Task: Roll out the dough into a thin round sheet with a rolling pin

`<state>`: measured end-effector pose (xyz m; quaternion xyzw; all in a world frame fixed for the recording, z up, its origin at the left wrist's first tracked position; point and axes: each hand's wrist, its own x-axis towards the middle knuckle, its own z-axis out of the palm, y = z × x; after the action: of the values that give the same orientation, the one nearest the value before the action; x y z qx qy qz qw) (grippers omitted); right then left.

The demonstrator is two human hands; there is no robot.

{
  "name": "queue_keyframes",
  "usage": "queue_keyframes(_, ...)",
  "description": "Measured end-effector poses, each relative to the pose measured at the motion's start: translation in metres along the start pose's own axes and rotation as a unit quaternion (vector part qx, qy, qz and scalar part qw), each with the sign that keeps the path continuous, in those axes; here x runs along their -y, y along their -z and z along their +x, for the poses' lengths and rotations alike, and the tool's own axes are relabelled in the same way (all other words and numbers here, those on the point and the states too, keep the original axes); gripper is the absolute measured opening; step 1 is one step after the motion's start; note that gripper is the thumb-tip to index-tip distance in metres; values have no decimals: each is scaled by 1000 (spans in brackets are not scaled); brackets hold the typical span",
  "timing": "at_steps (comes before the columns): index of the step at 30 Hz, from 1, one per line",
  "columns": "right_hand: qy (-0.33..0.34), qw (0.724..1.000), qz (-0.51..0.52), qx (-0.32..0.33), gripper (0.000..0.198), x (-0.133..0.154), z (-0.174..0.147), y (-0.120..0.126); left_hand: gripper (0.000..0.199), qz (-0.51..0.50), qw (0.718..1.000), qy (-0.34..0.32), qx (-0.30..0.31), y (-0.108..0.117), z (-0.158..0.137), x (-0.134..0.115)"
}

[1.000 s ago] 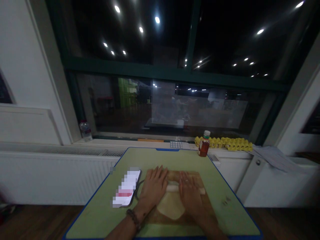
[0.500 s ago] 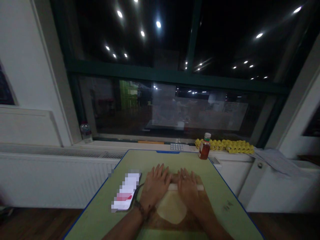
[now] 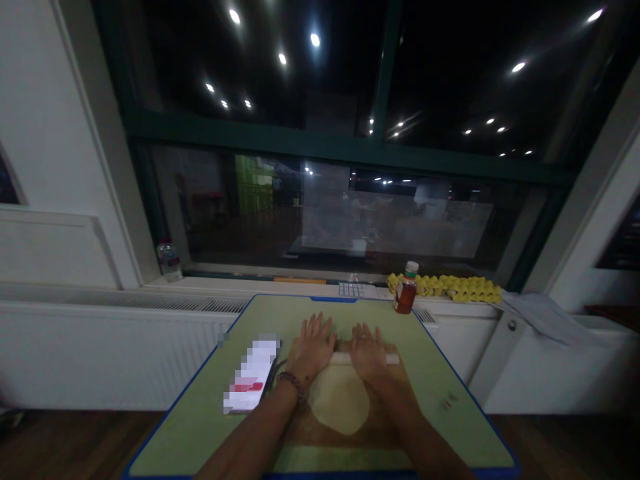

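Note:
My left hand [image 3: 311,350] lies flat over the left part of a pale rolling pin [image 3: 343,359], its fingers stretched forward. Flat on the right part of the pin is my right hand [image 3: 368,353], fingers extended too, with the pin's end showing beyond it. A thin, roundish sheet of dough [image 3: 341,401] lies between my forearms, just on the near side of the pin. Under it is a brown board [image 3: 373,437]. A braided bracelet [image 3: 291,382] circles my left wrist.
A lit, blurred-out phone [image 3: 255,370] lies left of the board on the green table [image 3: 200,427]. A bottle of reddish liquid [image 3: 405,293] stands at the far right corner. On the windowsill are yellow egg trays [image 3: 465,289] and a clear bottle [image 3: 170,262].
Both hands and the rolling pin have moved forward, away from me, and more of the dough sheet shows. The view has shifted slightly.

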<state>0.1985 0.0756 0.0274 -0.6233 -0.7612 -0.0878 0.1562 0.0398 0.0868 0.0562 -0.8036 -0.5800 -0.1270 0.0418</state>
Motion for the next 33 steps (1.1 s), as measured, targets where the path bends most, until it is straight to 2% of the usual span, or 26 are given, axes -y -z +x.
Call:
queue_keyframes(2,-8,1000,-2,-13,45,3,-22,-3,50,1,999,-30,-21,-1,-19,-1)
queue_keyframes(5,7,997,-3,-76,46,6,-55,-10,47,2,994,-72,-87,-4,-47,-3)
queue_keyframes(7,8,995,-7,-99,46,6,-62,-12,46,10,991,-82,-103,-7,-53,-3)
queue_keyframes(9,-2,997,-14,-78,45,6,-52,-10,46,22,993,-76,-92,-10,-43,-2)
queue_keyframes(13,-36,999,-23,28,45,6,-1,1,49,33,999,-10,-38,-17,1,2)
queue_keyframes(15,-53,998,-25,34,45,7,17,5,50,36,999,24,-27,-20,17,3)
queue_keyframes(17,-58,998,-25,26,46,8,19,5,50,36,999,31,-26,-22,19,4)
queue_keyframes(20,-19,999,-20,-20,44,9,-10,-1,49,31,998,-27,-54,-20,-4,5)
queue_keyframes(23,27,995,-20,-95,44,10,-51,-7,46,25,989,-89,-113,-15,-38,4)
queue_keyframes(26,50,990,-23,-129,48,9,-69,-9,45,17,986,-106,-124,-11,-53,1)
queue_keyframes(28,48,993,-26,-109,47,8,-59,-8,46,21,988,-97,-120,-11,-45,-1)
queue_keyframes(31,41,998,-27,-38,44,6,-21,-5,47,28,993,-69,-87,-14,-16,0)
queue_keyframes(33,-15,1000,-11,7,43,7,5,-4,50,20,998,-21,-60,-18,4,2)
